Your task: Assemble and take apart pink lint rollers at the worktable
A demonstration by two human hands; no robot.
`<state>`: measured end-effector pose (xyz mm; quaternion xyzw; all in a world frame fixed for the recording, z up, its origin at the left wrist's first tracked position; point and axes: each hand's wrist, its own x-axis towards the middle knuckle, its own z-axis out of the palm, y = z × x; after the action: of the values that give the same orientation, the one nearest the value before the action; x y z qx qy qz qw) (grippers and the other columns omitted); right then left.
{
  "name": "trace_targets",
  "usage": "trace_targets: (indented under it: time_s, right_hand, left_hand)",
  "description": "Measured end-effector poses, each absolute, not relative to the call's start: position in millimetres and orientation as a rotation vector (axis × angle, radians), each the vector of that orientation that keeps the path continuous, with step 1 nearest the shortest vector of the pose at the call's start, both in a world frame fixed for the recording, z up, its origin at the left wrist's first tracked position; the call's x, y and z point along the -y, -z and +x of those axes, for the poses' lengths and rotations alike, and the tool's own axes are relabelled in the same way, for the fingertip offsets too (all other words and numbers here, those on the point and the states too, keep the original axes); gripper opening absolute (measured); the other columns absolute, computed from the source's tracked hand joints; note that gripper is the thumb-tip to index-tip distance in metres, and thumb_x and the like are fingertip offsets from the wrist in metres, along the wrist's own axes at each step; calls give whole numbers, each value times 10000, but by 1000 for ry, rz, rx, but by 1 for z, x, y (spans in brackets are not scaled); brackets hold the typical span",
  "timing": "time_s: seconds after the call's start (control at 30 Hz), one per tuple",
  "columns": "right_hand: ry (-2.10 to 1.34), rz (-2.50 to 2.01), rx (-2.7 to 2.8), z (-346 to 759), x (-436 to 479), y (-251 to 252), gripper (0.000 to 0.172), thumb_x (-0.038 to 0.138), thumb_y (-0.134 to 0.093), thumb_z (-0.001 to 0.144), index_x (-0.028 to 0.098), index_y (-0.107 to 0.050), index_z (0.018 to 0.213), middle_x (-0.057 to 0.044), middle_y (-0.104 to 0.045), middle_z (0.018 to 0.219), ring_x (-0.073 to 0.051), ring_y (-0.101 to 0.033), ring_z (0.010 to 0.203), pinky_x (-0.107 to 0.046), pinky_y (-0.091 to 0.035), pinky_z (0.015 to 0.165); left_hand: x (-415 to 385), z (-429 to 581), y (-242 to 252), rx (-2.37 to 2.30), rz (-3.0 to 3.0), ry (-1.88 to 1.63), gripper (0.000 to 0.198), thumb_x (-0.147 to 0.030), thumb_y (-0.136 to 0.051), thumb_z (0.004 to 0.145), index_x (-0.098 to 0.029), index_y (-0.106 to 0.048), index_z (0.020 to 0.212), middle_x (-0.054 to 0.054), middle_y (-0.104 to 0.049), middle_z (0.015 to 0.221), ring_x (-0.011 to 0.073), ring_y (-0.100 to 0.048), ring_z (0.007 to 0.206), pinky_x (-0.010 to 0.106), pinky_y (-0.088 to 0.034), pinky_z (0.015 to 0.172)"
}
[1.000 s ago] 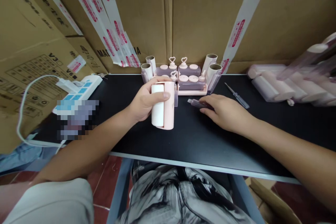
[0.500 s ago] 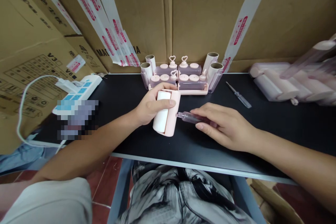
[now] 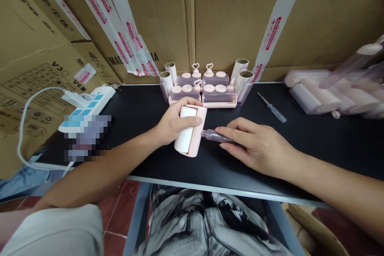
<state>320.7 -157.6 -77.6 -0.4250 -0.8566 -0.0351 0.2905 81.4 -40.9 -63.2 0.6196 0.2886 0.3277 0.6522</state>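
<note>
1. A white roll (image 3: 185, 136) sits in a pink shell (image 3: 195, 144), together forming one roller (image 3: 187, 144) at the center of the frame, above a black desk (image 3: 228, 178). The roll's face is smooth and plain; the roller leans slightly, its top tipped toward the right of the frame.

2. A handle (image 3: 214, 136), see-through with a purple tint, lies nearly level just right of center. Its narrow tip meets the shell's right side; whether it is seated there cannot be told.

3. The count: one roller in hand, one handle in hand, and one screwdriver (image 3: 276, 112) lying aslant at center right.

4. Behind them, at upper center, stand four hollow white tubes (image 3: 241, 85), two at each end of a double row of pink-trimmed cases (image 3: 220, 97). Six flat round caps (image 3: 221, 88) show on top, with three heart-shaped loops facing the camera.

5. A pile (image 3: 330, 96) of pink and tinted parts fills the right edge, overlapping too much to count. One power strip (image 3: 87, 110) rests at left.

6. The left hand (image 3: 172, 126) wraps the roller, thumb across its front. The right hand (image 3: 258, 144) is closed narrowly around the handle, thumb and fingers pinching it.
</note>
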Motion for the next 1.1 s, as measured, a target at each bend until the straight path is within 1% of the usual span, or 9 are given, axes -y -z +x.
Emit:
trace_targets:
  time_s: [0.13,0.33,0.5,0.63,0.77,1.0,1.1]
  right_hand:
    - [117,-1165,2321,320,159,80,340,266,-590,1033,176,-666,1352,-76,-703,1051,-152,-675,733,-284,-568,641]
    - [80,-1145,2323,319,161,79,363,244,-572,1040,156,-643,1385,-80,-727,1054,-170,-708,762,-300,-575,667]
    - [32,-1208,2340,319,164,71,371,244,-557,1047,173,-626,1405,-75,-745,1033,-179,-729,783,-298,-560,668]
    - [106,-1249,2351,317,166,67,369,240,-551,1042,181,-631,1398,-72,-751,1002,-175,-725,757,-286,-527,632]
    - [151,-1251,2380,314,168,66,356,228,-556,1034,165,-646,1373,-66,-744,958,-171,-707,699,-288,-495,590]
    - [147,-1242,2418,310,170,70,345,226,-539,1041,138,-645,1357,-62,-732,922,-174,-693,668,-301,-482,588]
    - [130,-1256,2401,309,167,74,345,225,-535,1040,131,-642,1354,-72,-737,933,-187,-707,700,-306,-488,600]
  left_hand:
    - [43,84,68,-677,1408,-784,500,-328,-888,646,-185,-616,1042,-22,-630,828,121,-585,634,241,-491,561]
    - [50,87,67,-683,1286,-790,497,-322,-861,653,-201,-586,1048,-28,-632,814,129,-593,618,267,-517,573]
    - [54,92,66,-675,1230,-780,523,-326,-858,655,-217,-561,1073,-25,-645,820,141,-605,616,288,-536,570]
    - [57,94,66,-687,1313,-813,474,-335,-842,692,-218,-551,1047,-33,-632,803,129,-596,611,272,-526,568]
    - [61,94,66,-740,1372,-824,458,-332,-832,700,-219,-550,1042,-42,-615,803,126,-590,605,277,-525,566]
    - [67,95,69,-802,1433,-812,426,-332,-820,710,-212,-554,1021,-43,-615,781,130,-594,618,270,-506,586]
    - [65,95,69,-816,1452,-798,423,-342,-811,717,-216,-547,1023,-40,-616,781,142,-602,630,272,-501,585]
